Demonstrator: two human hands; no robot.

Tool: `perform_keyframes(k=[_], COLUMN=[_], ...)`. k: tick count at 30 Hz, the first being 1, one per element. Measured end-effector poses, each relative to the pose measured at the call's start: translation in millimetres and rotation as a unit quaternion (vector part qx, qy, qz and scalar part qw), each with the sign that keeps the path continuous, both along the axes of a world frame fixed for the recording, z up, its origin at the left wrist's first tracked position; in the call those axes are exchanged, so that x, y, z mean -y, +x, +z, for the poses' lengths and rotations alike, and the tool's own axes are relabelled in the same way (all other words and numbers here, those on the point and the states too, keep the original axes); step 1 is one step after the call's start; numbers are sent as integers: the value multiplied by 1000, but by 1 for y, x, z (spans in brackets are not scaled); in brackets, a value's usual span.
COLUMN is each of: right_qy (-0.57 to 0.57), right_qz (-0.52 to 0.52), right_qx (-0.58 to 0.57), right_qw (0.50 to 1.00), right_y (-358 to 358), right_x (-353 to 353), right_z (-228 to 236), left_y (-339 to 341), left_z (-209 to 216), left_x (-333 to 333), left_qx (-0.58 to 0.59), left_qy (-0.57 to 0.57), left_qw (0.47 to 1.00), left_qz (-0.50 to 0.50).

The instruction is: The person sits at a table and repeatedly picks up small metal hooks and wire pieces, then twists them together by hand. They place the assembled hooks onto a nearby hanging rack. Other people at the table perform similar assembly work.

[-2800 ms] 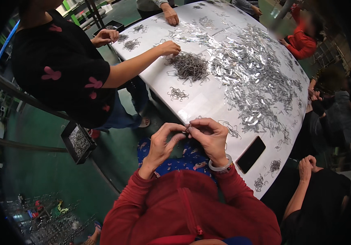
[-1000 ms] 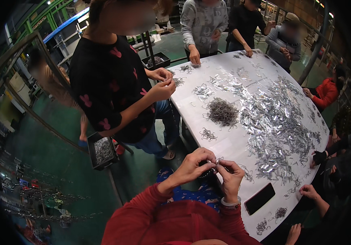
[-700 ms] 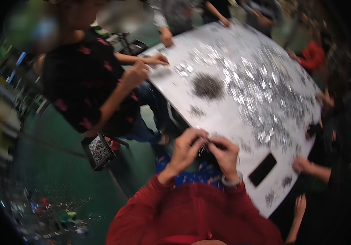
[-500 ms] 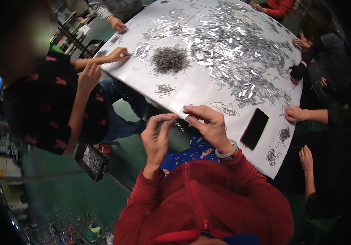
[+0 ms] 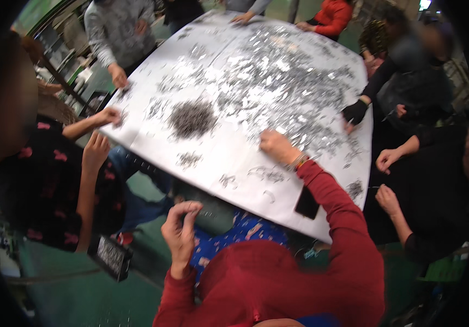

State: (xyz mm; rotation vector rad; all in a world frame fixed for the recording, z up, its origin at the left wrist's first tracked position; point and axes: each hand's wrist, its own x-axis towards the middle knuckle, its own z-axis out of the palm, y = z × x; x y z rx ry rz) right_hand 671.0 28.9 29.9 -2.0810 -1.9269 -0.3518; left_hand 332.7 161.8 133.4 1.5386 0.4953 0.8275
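My left hand (image 5: 179, 233) is off the table's near edge, thumb and forefinger pinched together; whatever they hold is too small to make out. On the table, my right hand (image 5: 277, 147) bends its fingers down at the near side of a wide spread of shiny flat metal strips (image 5: 283, 82). Its fingertips are hidden, so what they hold does not show. Left of that spread is a dark heap of bent wire hooks (image 5: 193, 118), with a smaller pile of hooks (image 5: 189, 159) nearer me. A few loose hooks (image 5: 267, 174) lie below my right hand.
A dark phone (image 5: 306, 204) lies partly under my right forearm on the white tabletop (image 5: 212, 177). Co-workers' hands work along the left, far and right edges, one in a black glove (image 5: 355, 112). A black bin (image 5: 111, 257) of metal pieces is low at left.
My hands, close together before at the near edge, have parted. The right has reached forward to the metal strips; the left stays back, still pinched. The view has shifted.
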Motion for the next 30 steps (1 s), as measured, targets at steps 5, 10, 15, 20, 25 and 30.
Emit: perform_keyframes(k=[5, 10, 15, 20, 25, 30], right_qy=[-18, 189, 136, 159, 166, 202], right_qz=[-42, -31, 3, 16, -7, -12], right_qx=[-74, -466, -619, -560, -606, -599], right_qw=[996, 864, 774, 813, 778, 775], right_y=[-16, -95, -172, -198, -198, -200], right_x=[-5, -29, -31, -28, -26, -30], right_z=[14, 53, 106, 126, 126, 113], left_y=[1, 1, 4, 5, 11, 20], left_z=[-5, -8, -6, -6, -11, -24], left_x=[2, 0, 0, -1, -2, -5], left_qx=[16, 33, -50, -62, -59, -21], left_qy=[6, 50, 47, 141, 179, 245], left_qw=[1000, 996, 995, 983, 980, 969], left_qz=[-25, -73, -74, -98, -66, -13])
